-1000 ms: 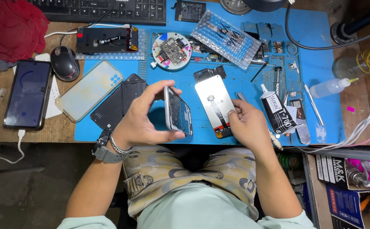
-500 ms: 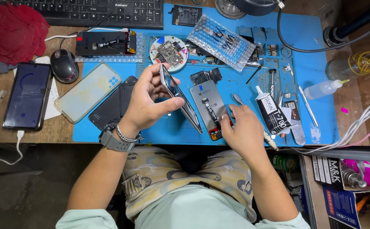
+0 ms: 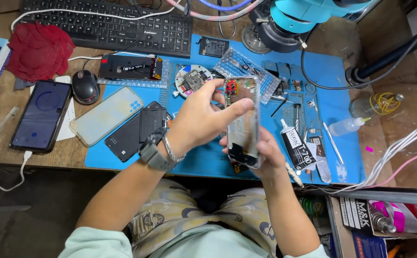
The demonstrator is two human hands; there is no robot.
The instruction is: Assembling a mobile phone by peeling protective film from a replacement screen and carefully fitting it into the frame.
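opened phone (image 3: 241,122) raised off blue mat (image 3: 208,160)

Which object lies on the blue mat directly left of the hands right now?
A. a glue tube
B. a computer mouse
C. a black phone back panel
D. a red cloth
C: a black phone back panel lies on the blue mat just left of the left hand, which, with the right hand, holds the opened phone.
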